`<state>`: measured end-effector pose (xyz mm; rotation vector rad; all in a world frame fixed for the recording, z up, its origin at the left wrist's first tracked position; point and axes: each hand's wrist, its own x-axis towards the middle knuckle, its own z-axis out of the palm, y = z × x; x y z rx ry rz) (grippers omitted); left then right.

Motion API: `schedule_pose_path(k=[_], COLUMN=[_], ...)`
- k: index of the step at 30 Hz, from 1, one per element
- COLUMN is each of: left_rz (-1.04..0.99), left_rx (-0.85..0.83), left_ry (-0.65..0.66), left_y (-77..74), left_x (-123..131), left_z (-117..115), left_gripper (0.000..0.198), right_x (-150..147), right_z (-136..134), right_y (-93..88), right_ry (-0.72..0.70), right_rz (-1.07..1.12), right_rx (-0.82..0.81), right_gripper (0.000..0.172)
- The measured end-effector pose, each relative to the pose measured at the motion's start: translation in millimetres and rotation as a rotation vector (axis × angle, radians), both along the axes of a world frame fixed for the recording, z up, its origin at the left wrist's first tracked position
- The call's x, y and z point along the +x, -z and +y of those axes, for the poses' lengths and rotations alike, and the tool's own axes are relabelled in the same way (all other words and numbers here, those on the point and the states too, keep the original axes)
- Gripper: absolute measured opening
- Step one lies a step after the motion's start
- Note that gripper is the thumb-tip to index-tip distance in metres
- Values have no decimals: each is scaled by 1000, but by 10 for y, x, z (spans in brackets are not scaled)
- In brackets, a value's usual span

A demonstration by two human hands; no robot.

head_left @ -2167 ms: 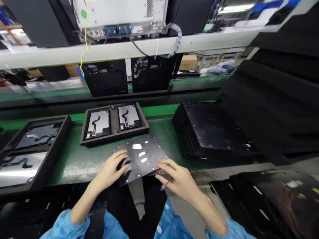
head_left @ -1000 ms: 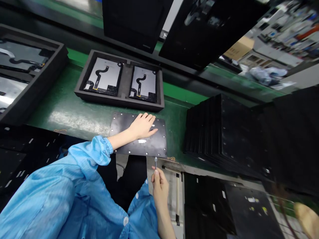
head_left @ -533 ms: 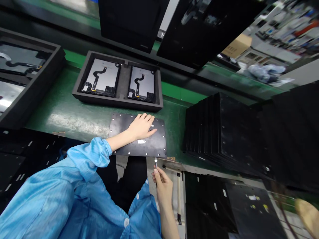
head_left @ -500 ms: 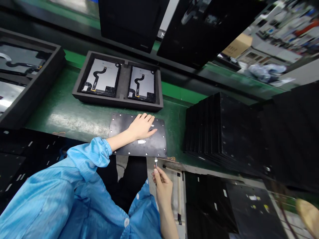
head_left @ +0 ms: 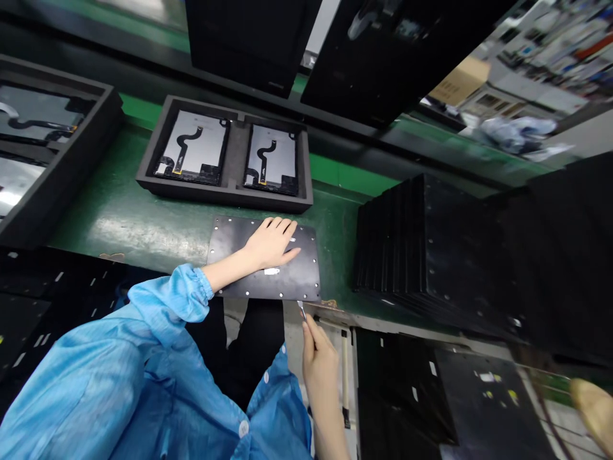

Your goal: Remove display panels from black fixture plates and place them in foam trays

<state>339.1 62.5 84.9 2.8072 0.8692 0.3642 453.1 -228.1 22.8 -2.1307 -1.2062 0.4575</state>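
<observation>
A black flat panel (head_left: pixel 234 246) with small holes along its border lies at the bench's front edge. My left hand (head_left: pixel 272 243) rests flat on it, palm down with the fingers stretched out, beside a small white label (head_left: pixel 271 271). Below the panel's front edge, my right hand (head_left: pixel 318 348) is closed around a thin metal pry tool (head_left: pixel 302 309). The tool's flat silver tip is at the panel's front edge near the right corner; whether it goes under the edge I cannot tell.
Behind the panel sits a dark foam tray (head_left: pixel 225 195) with two screen modules (head_left: pixel 196 147). Another foam tray (head_left: pixel 103 121) is at the left. Black panels (head_left: pixel 426 236) stand stacked on the right. More dark panels (head_left: pixel 488 396) lie at lower right, below the bench's front edge.
My right hand has moved slightly right and turned, tilting the pry tool, and its tip is now at the panel's edge. My left hand stays on the panel.
</observation>
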Motion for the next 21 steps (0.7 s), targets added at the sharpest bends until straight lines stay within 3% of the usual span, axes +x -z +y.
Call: schedule_pose_path(k=[5,9,14,18,21], left_rz=[41,139,117,124,123], left_rx=[44,189,311,411,395], left_ry=[165,217,269,297,301], left_y=[-12,24,-66,-353,-610], left_x=[-311,-588,-658,-634,-610], left_z=[-592,-892,-906,-838,-717], left_gripper=[97,81,53,48,45], right_x=[239,292,299,308,258], right_z=[141,302,390,375,445], right_y=[-613,-926,-1037,-1061,-1090], right_ry=[-241,-373,-421,-424,-411], right_rz=[-418,-673,-746,-684,-565], right_rx=[-288,-455,-504,-480,-444], right_gripper=[43,43,45,45,34])
